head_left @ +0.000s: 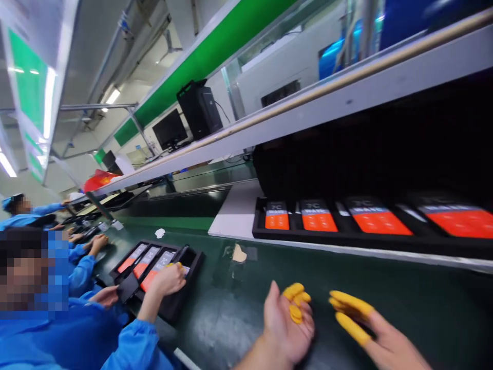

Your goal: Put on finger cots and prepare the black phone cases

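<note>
My left hand (287, 324) is turned palm up above the dark green bench. Its bare thumb stands away from the loosely curled fingers, which have yellow finger cots on their tips. I see nothing held in it. To its right, my right hand (379, 329) reaches in from the lower edge with thumb and fingers apart. Yellow finger cots cover the thumb and foremost fingers, and nothing shows between them. Both hands are over the bench surface (239, 303), nearest to each other. Beyond them lies a black tray (331, 235) with several orange-and-grey packages marked 7C.
At left a co-worker in blue reaches with one hand (169, 280) into another black tray (192, 280) of similar packages and holds a dark flat item (128, 288). A white board (233, 213) lies beside the far tray. An overhead shelf (269, 121) crosses above.
</note>
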Tool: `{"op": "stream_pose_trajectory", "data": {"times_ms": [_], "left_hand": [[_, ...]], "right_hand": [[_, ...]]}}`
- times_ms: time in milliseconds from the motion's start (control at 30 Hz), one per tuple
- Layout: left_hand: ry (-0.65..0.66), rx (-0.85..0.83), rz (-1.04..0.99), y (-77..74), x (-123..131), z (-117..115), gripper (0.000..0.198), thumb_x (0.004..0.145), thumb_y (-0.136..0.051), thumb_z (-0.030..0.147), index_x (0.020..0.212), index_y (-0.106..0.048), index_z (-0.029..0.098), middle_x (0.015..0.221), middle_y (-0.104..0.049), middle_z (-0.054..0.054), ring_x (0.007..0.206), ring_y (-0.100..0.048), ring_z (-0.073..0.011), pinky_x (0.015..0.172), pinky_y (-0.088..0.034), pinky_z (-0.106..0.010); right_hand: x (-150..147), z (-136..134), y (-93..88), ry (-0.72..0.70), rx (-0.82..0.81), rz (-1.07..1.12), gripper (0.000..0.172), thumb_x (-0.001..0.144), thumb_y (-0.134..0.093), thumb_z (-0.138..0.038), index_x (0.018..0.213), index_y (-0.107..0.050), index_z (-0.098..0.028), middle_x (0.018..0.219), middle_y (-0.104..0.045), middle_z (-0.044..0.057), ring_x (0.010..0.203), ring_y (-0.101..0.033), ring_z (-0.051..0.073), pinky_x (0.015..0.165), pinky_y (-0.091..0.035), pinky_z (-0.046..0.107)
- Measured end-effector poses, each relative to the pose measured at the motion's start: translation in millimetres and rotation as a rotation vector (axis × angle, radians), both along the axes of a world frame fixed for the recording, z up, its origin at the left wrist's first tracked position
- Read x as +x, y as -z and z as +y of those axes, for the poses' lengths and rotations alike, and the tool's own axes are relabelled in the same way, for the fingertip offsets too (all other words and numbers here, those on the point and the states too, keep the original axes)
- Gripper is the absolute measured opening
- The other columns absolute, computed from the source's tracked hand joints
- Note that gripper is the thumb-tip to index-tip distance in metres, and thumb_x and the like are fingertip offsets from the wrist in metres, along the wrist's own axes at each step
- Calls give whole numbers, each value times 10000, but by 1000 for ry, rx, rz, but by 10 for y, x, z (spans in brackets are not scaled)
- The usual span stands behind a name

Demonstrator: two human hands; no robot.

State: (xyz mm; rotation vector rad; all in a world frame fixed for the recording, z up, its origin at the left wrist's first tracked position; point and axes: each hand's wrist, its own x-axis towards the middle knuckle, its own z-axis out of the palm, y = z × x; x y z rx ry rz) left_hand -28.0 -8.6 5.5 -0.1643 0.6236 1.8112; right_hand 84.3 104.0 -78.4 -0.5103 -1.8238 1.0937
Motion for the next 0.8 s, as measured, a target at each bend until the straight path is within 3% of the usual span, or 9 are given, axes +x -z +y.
{"op": "stream_pose_trajectory", "data": {"times_ms": [67,167,233,333,433,533,667,800], "left_hand": [[-10,0,16,-59,4,-9,443,819,-449,486,919,-560,69,787,-609,-83,670,-591,-116,599,-435,-190],[56,28,54,-83,84,-4,524,812,-427,537,964,-555,53,904,-614,-116,782,-601,-160,701,-446,-243],[106,87,68,-73,139,0,551,803,-428,559,981,-556,54,947,-607,-122,824,-597,-169,744,-436,-250],[151,121,88,-63,188,3,548,803,-416,572,979,-561,73,999,-602,-127,857,-597,-183,743,-424,-253],[188,130,101,-67,196,9,531,817,-403,554,977,-562,74,992,-611,-134,851,-606,-185,765,-429,-263],[205,96,108,-55,173,25,490,833,-404,509,984,-553,67,956,-626,-134,844,-622,-189,812,-442,-276],[154,-42,129,-19,141,50,406,849,-412,437,954,-564,76,908,-651,-119,783,-639,-175,716,-465,-247],[116,-53,205,1,163,46,221,775,-563,228,933,-587,76,895,-667,-96,781,-639,-148,705,-474,-220]], "right_hand": [[30,-122,-181,-14,223,-30,315,821,-530,-462,965,-607,-192,930,-639,80,814,-630,192,685,-551,284],[47,-283,-405,52,572,-39,214,865,-493,-335,989,-593,-193,942,-625,74,818,-609,188,708,-522,320],[46,-343,-465,49,662,-78,176,867,-494,-307,942,-596,-185,893,-618,72,775,-585,188,678,-501,326],[27,-374,-434,-48,613,-239,98,818,-518,-208,807,-606,-167,786,-592,61,711,-539,191,631,-472,330],[4,-370,-350,-117,489,-332,122,770,-519,-129,796,-630,-173,777,-586,56,737,-529,194,686,-464,346],[-10,-351,-297,-143,327,-295,151,784,-502,-157,784,-649,-188,810,-590,60,782,-543,191,763,-464,357],[-24,-323,-295,-169,76,-224,180,798,-488,-248,766,-649,-174,847,-577,75,822,-550,189,748,-483,317],[-22,-307,-298,-143,71,-288,177,771,-468,-228,780,-634,-167,885,-569,81,858,-549,195,768,-479,325]]}}
